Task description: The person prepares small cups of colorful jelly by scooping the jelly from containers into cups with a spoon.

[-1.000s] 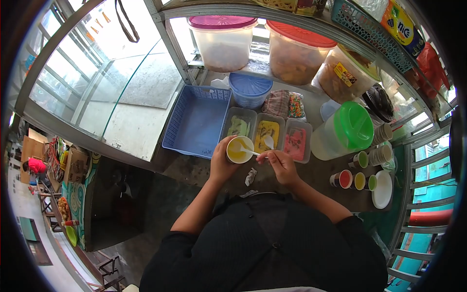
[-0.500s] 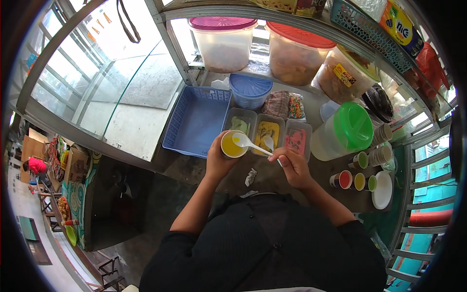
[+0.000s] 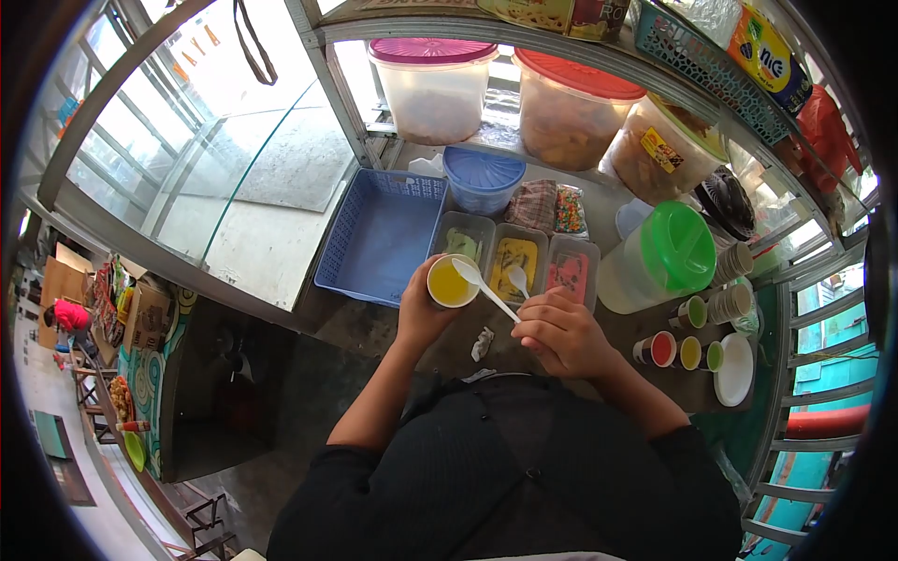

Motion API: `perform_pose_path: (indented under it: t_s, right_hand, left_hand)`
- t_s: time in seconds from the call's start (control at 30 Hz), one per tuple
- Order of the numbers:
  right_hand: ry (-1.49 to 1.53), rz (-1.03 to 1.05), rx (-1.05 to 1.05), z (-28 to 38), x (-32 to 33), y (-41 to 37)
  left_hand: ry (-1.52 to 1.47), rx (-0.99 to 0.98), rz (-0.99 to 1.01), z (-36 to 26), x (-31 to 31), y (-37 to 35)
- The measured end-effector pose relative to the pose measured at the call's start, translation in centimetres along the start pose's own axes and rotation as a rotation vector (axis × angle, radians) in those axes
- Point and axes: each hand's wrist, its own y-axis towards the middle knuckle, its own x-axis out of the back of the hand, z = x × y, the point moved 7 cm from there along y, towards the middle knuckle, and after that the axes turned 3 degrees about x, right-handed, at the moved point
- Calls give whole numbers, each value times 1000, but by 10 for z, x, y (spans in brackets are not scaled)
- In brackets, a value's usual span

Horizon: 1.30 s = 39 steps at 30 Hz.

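My left hand (image 3: 421,309) is wrapped round a paper cup (image 3: 451,284) with yellow contents, held close over the table's front. In my right hand (image 3: 564,335) is the handle of a white plastic spoon (image 3: 493,301), whose bowl overlaps the cup's upper right rim. Just beyond the hands stand three clear tubs: one with pale green contents (image 3: 462,241), one with yellow contents (image 3: 510,259) and one with pink contents (image 3: 567,271). A second white spoon (image 3: 518,280) rests in the yellow tub. Crumpled white tissue (image 3: 483,344) lies between my forearms.
A blue basket (image 3: 382,234) stands left of the tubs, with a blue-lidded container (image 3: 483,178) behind. At right are a green-lidded jug (image 3: 655,262), several filled cups (image 3: 662,349), stacked cups (image 3: 730,304) and a white lid (image 3: 734,370). Large lidded tubs (image 3: 435,98) line the back.
My right hand has turned and come slightly nearer to me, so the spoon slants more steeply across the cup's rim. The cup stays nearly in place in my left hand.
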Motion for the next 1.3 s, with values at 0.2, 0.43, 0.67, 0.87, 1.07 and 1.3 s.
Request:
perform_pose_path:
  t_s: [0.2, 0.43, 0.67, 0.87, 1.07, 1.3]
  right_hand:
    - [157, 30, -226, -32, -22, -11]
    - [323, -74, -433, -44, -29, -13]
    - [-20, -83, -200, -39, -1, -20]
    - [52, -68, -301, -28, 9, -50]
    - [213, -272, -540, -30, 28, -95]
    - [128, -304, -577, -19, 73, -151]
  left_hand:
    - [-6, -57, 35, -19, -4, -1]
    - [40, -200, 95, -46, -16, -5]
    - [62, -211, 112, -57, -35, -10]
    - [65, -227, 43, -70, -51, -23]
    - [85, -234, 99, -101, -84, -38]
    - [39, -202, 207, -134, -132, -64]
